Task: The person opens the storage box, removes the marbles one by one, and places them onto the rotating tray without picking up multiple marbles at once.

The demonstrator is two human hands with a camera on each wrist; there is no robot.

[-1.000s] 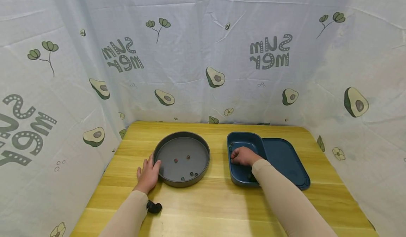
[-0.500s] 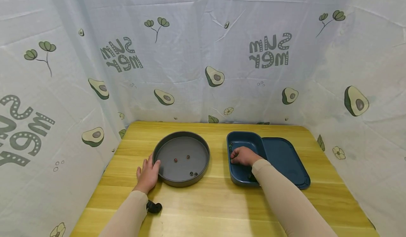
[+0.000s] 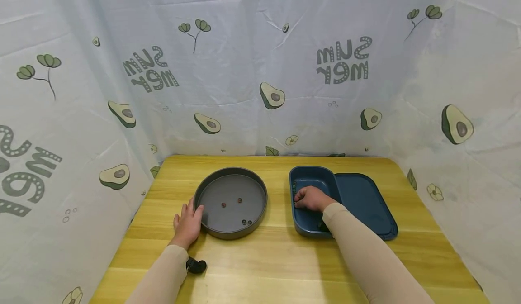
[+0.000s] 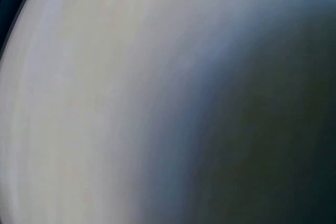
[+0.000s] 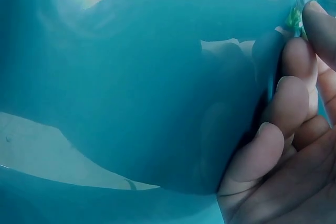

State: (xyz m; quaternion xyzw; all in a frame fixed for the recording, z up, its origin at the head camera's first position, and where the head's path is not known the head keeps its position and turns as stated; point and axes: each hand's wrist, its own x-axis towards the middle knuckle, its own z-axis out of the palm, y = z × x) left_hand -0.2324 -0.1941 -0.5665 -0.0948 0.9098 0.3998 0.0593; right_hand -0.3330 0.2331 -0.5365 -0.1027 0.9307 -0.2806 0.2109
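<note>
My left hand (image 3: pixel 188 226) rests against the left side of a round dark grey pan (image 3: pixel 196 191), with fairly straight fingers along its outer wall and the thumb at the rim. Several small marbles (image 3: pixel 223 205) lie apart on the pan's floor, reddish ones mid-pan and dark ones near the front. Inside a blue rectangular box (image 3: pixel 338 191), my right hand (image 3: pixel 313 199) reaches to the left wall. Its thumb and index finger pinch a green-yellow marble (image 5: pixel 295 20) in the right wrist view. Beyond those fingertips, more green marbles (image 3: pixel 294 187) line that wall.
A flat blue lid (image 3: pixel 368 202) lies right of the box, partly behind the right forearm. A black wrist camera (image 3: pixel 196 265) sits by the left cuff. The wooden table (image 3: pixel 260 268) ends at a printed curtain (image 3: pixel 244 78). The left wrist view is only blur.
One dark marble at the pan's front showed a second ago and is absent from the later frames. The head view has shifted slightly. Both hands keep their places.
</note>
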